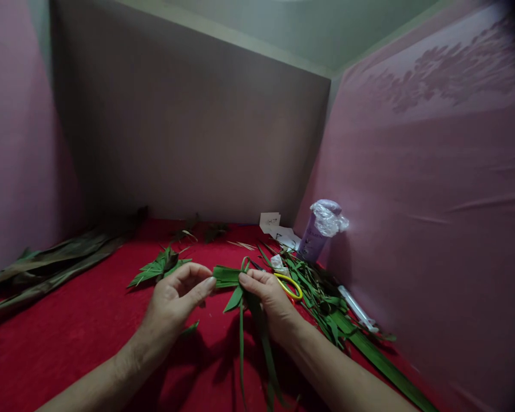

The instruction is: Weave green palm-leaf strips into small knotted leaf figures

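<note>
Two bare hands at work over the red cloth [94,320], and look at the right hand [272,297]: thumb and fingers pinched firmly on a green leaf bundle [226,277], held up front and centre, a small loop curling over the top and long strips dangling below the grip! Over to the left hand [174,294], fingers curled, thumb and forefinger drawn narrow right at the bundle's left end; whether they're actually gripping it, I can't tell from this angle. Just behind the right hand, yellow-handled scissors [299,290], partly hidden, beside a tangled heap of leaf strips [311,292] running out to the right. A clear plastic tube [357,309] lies along that heap's far right side, and beyond stands a purple container [312,241], crinkled clear wrap over its top, near white cards [269,221]. Left side now: a spiky green leaf piece [154,269] beyond the left hand, and broad, dull leaves [68,266] stretched along the edge
</note>
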Tool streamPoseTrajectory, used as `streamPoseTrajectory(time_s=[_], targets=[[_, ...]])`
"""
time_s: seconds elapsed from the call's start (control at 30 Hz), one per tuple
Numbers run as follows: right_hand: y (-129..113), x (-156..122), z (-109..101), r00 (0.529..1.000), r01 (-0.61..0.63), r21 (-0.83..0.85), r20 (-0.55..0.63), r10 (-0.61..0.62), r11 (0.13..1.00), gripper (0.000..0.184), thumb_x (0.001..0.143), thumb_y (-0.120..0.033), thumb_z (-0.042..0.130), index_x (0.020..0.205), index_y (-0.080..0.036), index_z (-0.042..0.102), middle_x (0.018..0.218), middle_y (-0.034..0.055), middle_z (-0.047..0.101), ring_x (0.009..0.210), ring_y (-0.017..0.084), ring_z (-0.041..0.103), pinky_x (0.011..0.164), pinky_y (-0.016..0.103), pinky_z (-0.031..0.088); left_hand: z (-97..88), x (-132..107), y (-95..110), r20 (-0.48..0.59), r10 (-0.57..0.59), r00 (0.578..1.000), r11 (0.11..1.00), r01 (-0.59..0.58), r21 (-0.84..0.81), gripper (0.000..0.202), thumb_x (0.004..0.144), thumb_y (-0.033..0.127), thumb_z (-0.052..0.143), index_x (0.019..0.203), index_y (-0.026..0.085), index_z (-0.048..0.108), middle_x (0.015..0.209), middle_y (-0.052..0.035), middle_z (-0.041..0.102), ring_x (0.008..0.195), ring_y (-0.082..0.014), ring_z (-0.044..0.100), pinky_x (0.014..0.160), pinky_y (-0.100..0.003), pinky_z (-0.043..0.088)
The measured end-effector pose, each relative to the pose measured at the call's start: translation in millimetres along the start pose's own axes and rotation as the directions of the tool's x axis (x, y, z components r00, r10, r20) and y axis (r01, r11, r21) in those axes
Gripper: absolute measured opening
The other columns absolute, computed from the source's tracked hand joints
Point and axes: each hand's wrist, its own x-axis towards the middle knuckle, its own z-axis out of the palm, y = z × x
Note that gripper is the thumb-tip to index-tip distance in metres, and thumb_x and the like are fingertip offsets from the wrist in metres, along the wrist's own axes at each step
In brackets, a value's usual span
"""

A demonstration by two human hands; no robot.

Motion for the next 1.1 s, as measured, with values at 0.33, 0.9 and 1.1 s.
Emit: streamPoseTrajectory(time_s=[0.33,0.9,1.1], targets=[[8,3,-4,0.981,-0.161,0.15,0.137,0.141,0.975,0.025,0.068,-0.034,0.072,0.07,-0.011,0.061,0.05,-0.0045,0.051,0.04,0.004,0.041,0.04,0.015,0.033,-0.1,2,2,0.057,-0.009,0.998,0.998,0.006,0.058,0.017,0.075,0.032,0.06,0.066,0.018,0.061,0.059,0.0018,0.061,0.056,-0.0117,0.051,0.054,-0.022,0.041],[18,2,-8,0.974,-0.152,0.2,0.198,0.112,0.968,0.022,0.075,-0.031,0.069,0.082,-0.011,0.064,0.061,-0.0027,0.053,0.045,0.003,0.039,0.045,0.015,0.035,0.9,-8,-7,0.082,0.234,0.969,0.945,-0.246,0.213,0.011,0.079,0.029,0.058,0.076,0.019,0.063,0.065,0.0023,0.063,0.062,-0.0125,0.058,0.06,-0.023,0.046],[15,-1,-4,0.967,-0.137,0.258,0.245,0.072,0.956,0.02,0.07,-0.027,0.073,0.078,-0.011,0.064,0.06,-0.0011,0.056,0.05,0.006,0.048,0.049,0.016,0.04,0.9,-12,-6,0.125,0.392,0.912,0.865,-0.411,0.289,0.006,0.082,0.022,0.055,0.079,0.021,0.06,0.068,0.0035,0.061,0.064,-0.011,0.059,0.06,-0.022,0.046]])
